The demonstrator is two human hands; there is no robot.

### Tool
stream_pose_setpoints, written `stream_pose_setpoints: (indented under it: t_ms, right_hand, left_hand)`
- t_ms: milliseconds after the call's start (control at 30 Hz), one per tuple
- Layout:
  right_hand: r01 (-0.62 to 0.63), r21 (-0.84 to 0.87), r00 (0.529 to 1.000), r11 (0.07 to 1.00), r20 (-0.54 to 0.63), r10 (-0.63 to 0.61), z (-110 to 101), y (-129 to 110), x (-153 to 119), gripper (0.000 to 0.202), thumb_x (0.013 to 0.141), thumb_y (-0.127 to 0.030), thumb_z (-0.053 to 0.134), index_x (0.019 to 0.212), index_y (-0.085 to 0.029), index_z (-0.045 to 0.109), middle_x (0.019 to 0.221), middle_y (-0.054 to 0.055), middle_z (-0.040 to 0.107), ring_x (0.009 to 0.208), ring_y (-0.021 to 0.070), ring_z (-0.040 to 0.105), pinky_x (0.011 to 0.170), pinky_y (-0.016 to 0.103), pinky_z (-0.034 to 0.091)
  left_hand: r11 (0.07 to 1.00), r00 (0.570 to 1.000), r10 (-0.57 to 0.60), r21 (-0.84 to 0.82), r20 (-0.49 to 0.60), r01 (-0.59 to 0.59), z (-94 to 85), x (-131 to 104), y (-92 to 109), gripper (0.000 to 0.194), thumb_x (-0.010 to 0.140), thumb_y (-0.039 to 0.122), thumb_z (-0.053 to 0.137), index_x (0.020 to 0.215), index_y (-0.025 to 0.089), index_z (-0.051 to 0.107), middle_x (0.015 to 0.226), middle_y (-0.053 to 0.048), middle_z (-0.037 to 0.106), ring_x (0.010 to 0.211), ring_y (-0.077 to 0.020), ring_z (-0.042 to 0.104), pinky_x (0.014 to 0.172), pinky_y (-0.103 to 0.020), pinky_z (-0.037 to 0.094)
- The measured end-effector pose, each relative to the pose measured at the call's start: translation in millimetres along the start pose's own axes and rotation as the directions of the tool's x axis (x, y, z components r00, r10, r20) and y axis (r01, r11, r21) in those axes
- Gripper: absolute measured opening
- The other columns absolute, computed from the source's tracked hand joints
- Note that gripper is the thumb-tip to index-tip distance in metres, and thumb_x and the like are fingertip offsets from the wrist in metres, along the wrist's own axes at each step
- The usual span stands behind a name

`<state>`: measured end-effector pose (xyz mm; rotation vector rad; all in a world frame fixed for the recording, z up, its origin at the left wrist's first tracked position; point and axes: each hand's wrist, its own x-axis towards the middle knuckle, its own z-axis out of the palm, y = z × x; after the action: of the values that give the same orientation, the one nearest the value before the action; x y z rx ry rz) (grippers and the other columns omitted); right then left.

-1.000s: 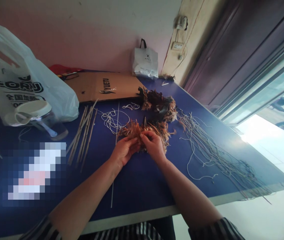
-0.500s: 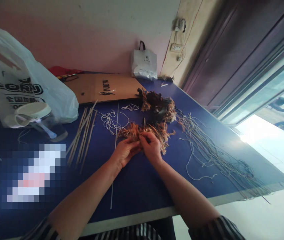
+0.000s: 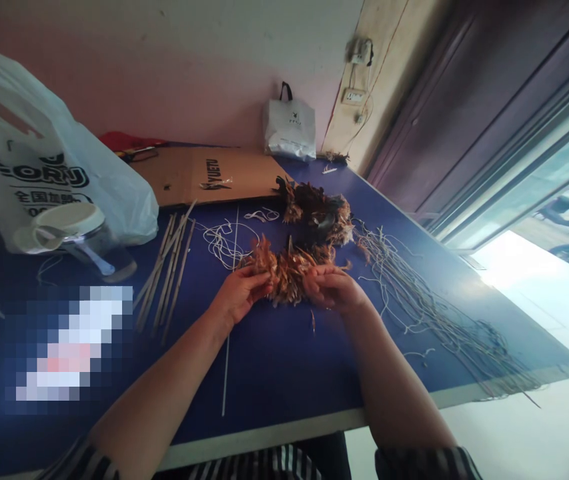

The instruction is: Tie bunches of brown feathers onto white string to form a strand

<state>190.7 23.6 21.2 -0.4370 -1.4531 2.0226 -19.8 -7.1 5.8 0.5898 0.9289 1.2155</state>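
Evidently, the left hand (image 3: 241, 293) pinched the feather bundle (image 3: 288, 275); at its right, the right hand (image 3: 335, 288) curled, grip unclear. The feather bundle bristled russet.

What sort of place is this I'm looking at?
Perhaps an indoor craft workspace: there are feathery bunches, plus thin sticks and a long bundle of cords on a blue table.

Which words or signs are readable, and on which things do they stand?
"YUETU": on the cardboard.
"OR", further letters creased: on the large bag.
"全国加", next character unclear: same bag.
Lowest line there, partly behind the jar: unreadable.
Small bag: print too small to read.
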Motion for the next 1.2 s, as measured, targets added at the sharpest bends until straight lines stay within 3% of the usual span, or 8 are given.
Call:
stream_pose_setpoints:
  t_ms: [200,333,467,567,833,1033,1200]
  right_hand:
    - [-0.126,0.036,0.986,0.991,0.115,0.121,11,4,2,0.023,0.073,-0.031,0.053,0.057,-0.013,0.049,0.046,-0.001,0.05,0.028,0.0029,0.032,0.026,0.015,0.018]
    - [-0.201,0.038,0.972,0.979,0.134,0.194,16,6,1,0.025,0.068,-0.034,0.054,0.054,-0.015,0.046,0.042,0.0,0.051,0.024,0.0034,0.03,0.024,0.015,0.018]
    - [-0.204,0.055,0.968,0.977,0.159,0.193,19,8,2,0.024,0.068,-0.034,0.052,0.053,-0.015,0.046,0.043,0.001,0.053,0.024,0.0035,0.03,0.023,0.015,0.018]
    - [-0.183,0.076,0.972,0.98,0.165,0.169,19,9,4,0.024,0.07,-0.032,0.051,0.055,-0.015,0.046,0.044,0.001,0.053,0.025,0.0038,0.032,0.023,0.014,0.018]
    - [-0.19,0.092,0.979,0.977,0.088,0.182,7,9,10,0.023,0.071,-0.033,0.051,0.057,-0.016,0.042,0.045,-0.001,0.05,0.027,0.0035,0.028,0.024,0.014,0.016]
    - [-0.196,0.109,0.98,0.975,-0.001,0.197,2,11,13,0.022,0.07,-0.033,0.048,0.058,-0.017,0.04,0.047,-0.002,0.05,0.027,0.0035,0.027,0.024,0.014,0.015]
    - [-0.162,0.084,0.981,0.983,-0.093,0.17,3,14,14,0.021,0.072,-0.033,0.046,0.06,-0.017,0.041,0.054,0.0,0.056,0.032,0.0063,0.04,0.026,0.016,0.022]
  left_hand:
    - [0.998,0.996,-0.026,0.058,0.088,0.021,5.2,-4,-6,0.019,0.063,0.009,0.071,0.082,0.011,0.067,0.078,-0.008,0.069,0.07,-0.0141,0.065,0.059,-0.019,0.052]
    - [0.996,0.997,0.02,0.085,0.073,-0.026,3.5,-2,-5,0.019,0.063,0.012,0.072,0.082,0.011,0.067,0.078,-0.008,0.069,0.069,-0.013,0.064,0.058,-0.018,0.051]
    - [0.995,0.998,0.044,0.088,0.052,-0.049,0.3,0,-4,0.016,0.066,0.011,0.069,0.082,0.012,0.067,0.076,-0.008,0.069,0.068,-0.0123,0.064,0.058,-0.017,0.05]
    - [0.996,0.993,-0.01,0.09,0.114,-0.001,0.8,-1,-6,0.018,0.065,0.01,0.07,0.082,0.011,0.067,0.077,-0.008,0.068,0.069,-0.0138,0.064,0.059,-0.02,0.05]
    - [0.989,0.942,-0.125,0.11,0.313,0.095,1.7,-7,-9,0.021,0.066,0.014,0.07,0.087,0.011,0.067,0.084,-0.01,0.068,0.074,-0.0182,0.065,0.068,-0.027,0.05]
    - [0.983,0.918,-0.179,0.105,0.354,0.151,1.5,-9,-6,0.017,0.073,0.022,0.064,0.086,0.012,0.067,0.084,-0.011,0.069,0.074,-0.0185,0.065,0.069,-0.03,0.052]
    - [0.975,0.911,-0.173,0.194,0.374,0.106,2.0,-10,-8,0.025,0.07,0.025,0.068,0.091,0.011,0.067,0.087,-0.013,0.069,0.077,-0.018,0.065,0.07,-0.026,0.051]
